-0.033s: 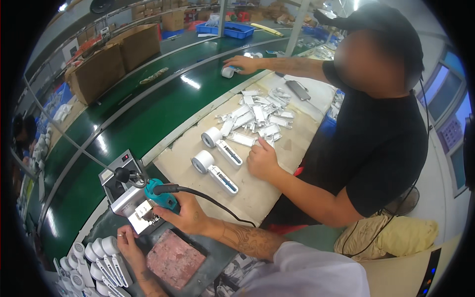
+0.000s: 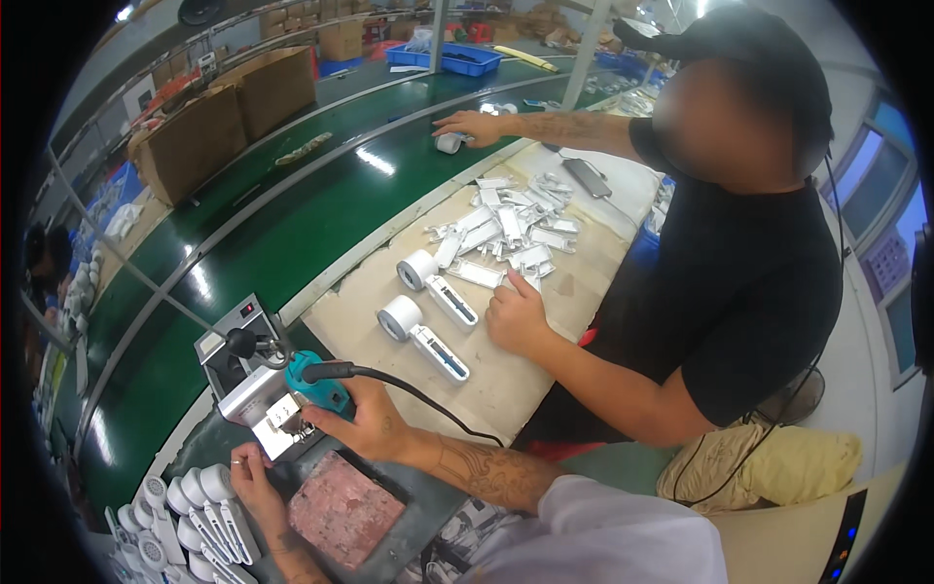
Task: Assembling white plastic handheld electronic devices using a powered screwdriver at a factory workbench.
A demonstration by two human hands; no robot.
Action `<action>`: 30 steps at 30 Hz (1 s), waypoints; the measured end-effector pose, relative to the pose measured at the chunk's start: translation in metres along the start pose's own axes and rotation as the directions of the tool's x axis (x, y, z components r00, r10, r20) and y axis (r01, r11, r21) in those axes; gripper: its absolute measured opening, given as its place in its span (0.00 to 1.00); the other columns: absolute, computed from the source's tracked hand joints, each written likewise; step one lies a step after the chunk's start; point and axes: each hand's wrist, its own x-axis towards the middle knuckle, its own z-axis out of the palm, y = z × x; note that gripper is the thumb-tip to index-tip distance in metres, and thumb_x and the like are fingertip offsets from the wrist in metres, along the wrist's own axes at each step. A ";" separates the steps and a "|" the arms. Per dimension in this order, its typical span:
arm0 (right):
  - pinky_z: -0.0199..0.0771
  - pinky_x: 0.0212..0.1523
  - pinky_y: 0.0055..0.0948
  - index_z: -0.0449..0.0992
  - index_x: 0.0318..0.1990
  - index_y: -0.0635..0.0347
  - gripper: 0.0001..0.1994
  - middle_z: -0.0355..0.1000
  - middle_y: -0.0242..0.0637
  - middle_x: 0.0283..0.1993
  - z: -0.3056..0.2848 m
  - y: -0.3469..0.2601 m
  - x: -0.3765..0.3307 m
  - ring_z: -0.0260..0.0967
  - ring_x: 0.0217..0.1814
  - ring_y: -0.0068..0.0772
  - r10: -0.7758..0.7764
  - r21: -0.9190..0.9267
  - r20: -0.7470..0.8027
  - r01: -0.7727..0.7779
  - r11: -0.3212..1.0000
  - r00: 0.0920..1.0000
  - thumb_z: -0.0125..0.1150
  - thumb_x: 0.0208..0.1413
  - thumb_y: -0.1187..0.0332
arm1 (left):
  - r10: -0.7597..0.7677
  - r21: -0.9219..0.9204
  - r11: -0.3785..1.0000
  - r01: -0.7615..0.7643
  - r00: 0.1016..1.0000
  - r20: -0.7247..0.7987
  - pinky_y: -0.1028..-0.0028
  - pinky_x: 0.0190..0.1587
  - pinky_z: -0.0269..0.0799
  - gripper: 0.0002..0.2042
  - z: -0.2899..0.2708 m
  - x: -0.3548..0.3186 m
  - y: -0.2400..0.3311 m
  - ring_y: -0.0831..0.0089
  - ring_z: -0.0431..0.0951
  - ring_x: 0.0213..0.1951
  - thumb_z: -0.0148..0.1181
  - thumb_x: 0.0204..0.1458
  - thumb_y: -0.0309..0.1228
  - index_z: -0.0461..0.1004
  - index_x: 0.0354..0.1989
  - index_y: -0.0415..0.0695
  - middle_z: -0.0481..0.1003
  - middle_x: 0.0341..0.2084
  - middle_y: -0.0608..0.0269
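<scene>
My right hand (image 2: pixel 368 419) is wrapped around a teal corded electric screwdriver (image 2: pixel 319 384), which hangs from a metal ring. Just below the tool sits a white part (image 2: pixel 282 419) with small raised blocks, against a silver metal block (image 2: pixel 245 391). My left hand (image 2: pixel 255 479) rests lower left of that part, its fingers loosely bent and apart, with nothing visible in them. Beside its wrist lies a reddish worn slab (image 2: pixel 345 508). White round-headed handles (image 2: pixel 209 526) are stacked left of my left forearm.
A co-worker (image 2: pixel 749 263) sits at right, one hand (image 2: pixel 474 127) over a white cylinder on the green belt (image 2: pixel 321 209). Between us lie two white assembled handles (image 2: pixel 440 352) and a pile of white shells (image 2: pixel 511 224). A screw feeder-like box (image 2: pixel 238 336) and black cable (image 2: pixel 418 391) flank my tool.
The co-worker's far hand has shifted slightly left over the white cylinder. My own hands and the screwdriver stay in place.
</scene>
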 end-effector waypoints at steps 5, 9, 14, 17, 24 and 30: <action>0.72 0.46 0.34 0.73 0.53 0.65 0.18 0.71 0.44 0.48 0.002 0.008 -0.002 0.73 0.45 0.42 -0.019 0.021 -0.022 0.019 1.000 1.000 0.63 0.59 0.63 | -0.017 -0.031 0.999 0.017 1.000 0.011 0.80 0.36 0.58 0.08 -0.003 -0.002 -0.001 0.81 0.62 0.30 0.50 0.66 0.30 0.70 0.35 0.41 0.64 0.26 0.71; 0.70 0.41 0.27 0.72 0.50 0.64 0.17 0.74 0.38 0.41 0.005 0.005 -0.002 0.69 0.39 0.25 -0.092 0.036 -0.099 0.096 0.995 0.991 0.68 0.56 0.69 | -0.025 -0.036 0.999 0.025 1.000 0.001 0.80 0.36 0.59 0.07 0.001 -0.002 -0.001 0.81 0.62 0.30 0.51 0.65 0.29 0.71 0.36 0.40 0.65 0.25 0.71; 0.70 0.42 0.27 0.72 0.52 0.65 0.17 0.72 0.36 0.40 0.005 0.003 -0.006 0.69 0.39 0.25 -0.007 0.072 -0.057 0.011 0.997 0.998 0.65 0.58 0.67 | -0.020 -0.035 0.999 0.019 1.000 -0.003 0.80 0.35 0.60 0.07 0.001 -0.003 -0.001 0.81 0.63 0.29 0.51 0.65 0.29 0.71 0.35 0.40 0.65 0.25 0.70; 0.71 0.45 0.28 0.72 0.54 0.65 0.18 0.71 0.38 0.44 0.002 -0.001 -0.005 0.69 0.42 0.27 0.067 0.080 -0.020 -0.065 0.995 0.998 0.63 0.60 0.65 | 0.004 -0.002 1.000 -0.004 1.000 0.000 0.80 0.35 0.60 0.08 0.000 -0.002 0.000 0.81 0.63 0.29 0.50 0.66 0.29 0.70 0.35 0.40 0.64 0.25 0.70; 0.70 0.46 0.29 0.72 0.50 0.66 0.19 0.74 0.41 0.42 0.006 0.011 -0.004 0.72 0.43 0.33 -0.009 0.008 -0.111 0.010 1.000 0.994 0.66 0.58 0.63 | -0.024 -0.026 0.999 0.024 1.000 0.010 0.80 0.35 0.61 0.06 -0.002 0.001 -0.005 0.81 0.64 0.30 0.52 0.65 0.29 0.70 0.36 0.41 0.65 0.26 0.70; 0.70 0.53 0.33 0.70 0.57 0.67 0.23 0.73 0.48 0.51 0.004 -0.001 -0.006 0.73 0.50 0.42 -0.035 -0.057 -0.110 0.029 0.998 0.993 0.64 0.59 0.61 | 0.040 -0.034 0.999 -0.040 0.999 -0.005 0.81 0.35 0.62 0.05 -0.006 -0.003 -0.014 0.82 0.67 0.30 0.56 0.63 0.29 0.72 0.38 0.41 0.69 0.27 0.72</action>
